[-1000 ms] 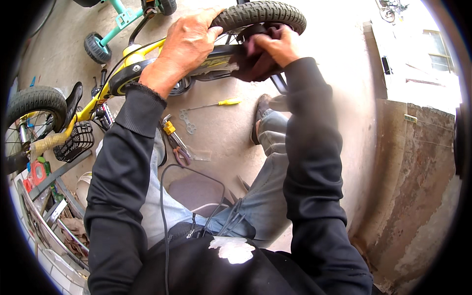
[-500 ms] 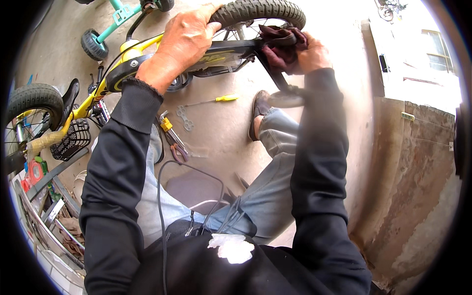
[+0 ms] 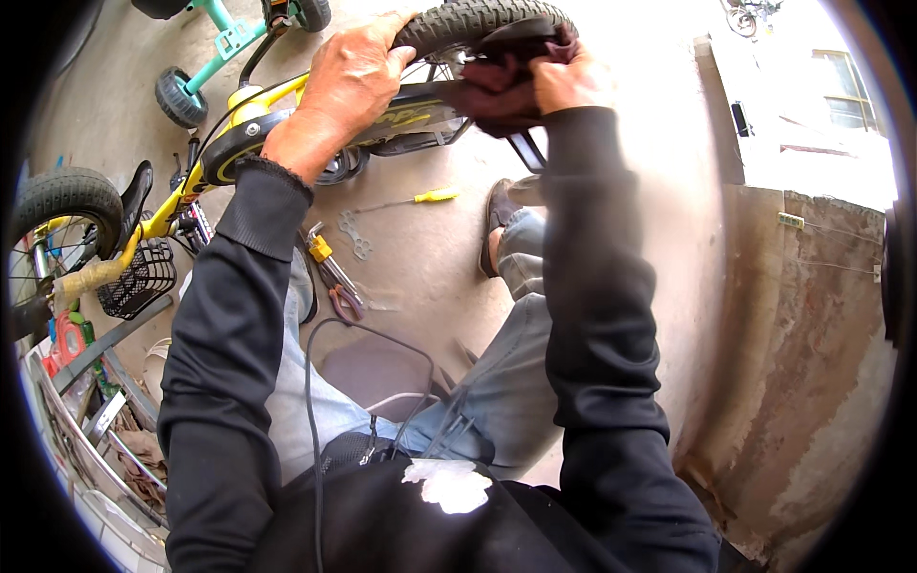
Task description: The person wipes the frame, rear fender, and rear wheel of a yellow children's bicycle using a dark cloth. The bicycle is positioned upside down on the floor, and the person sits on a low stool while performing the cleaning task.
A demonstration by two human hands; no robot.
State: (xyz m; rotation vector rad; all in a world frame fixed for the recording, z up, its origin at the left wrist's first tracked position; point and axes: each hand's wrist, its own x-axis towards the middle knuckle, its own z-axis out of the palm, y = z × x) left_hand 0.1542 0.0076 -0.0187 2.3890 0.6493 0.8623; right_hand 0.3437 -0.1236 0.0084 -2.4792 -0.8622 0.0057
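Note:
A small yellow bicycle lies across the top, its wheels raised, with one knobby tyre between my hands. My left hand is closed on the tyre's left side, thumb pressing the tread. In my right hand is a bunched dark maroon rag, held against the rear of the wheel and the end of the black chain guard. Motion blurs the rag, and it hides the wheel hub. At far left stands the bicycle's other wheel, close to a black basket.
On the floor lie a yellow-handled screwdriver, a flat metal spanner, a hex key set and pliers. A teal ride-on frame stands at upper left. Metal racking lines the lower left; a stained wall rises at right.
My right hand has swept the rag leftward, from the guard's far end toward the wheel's middle. My left hand stays on the tyre, and the bicycle has shifted slightly left.

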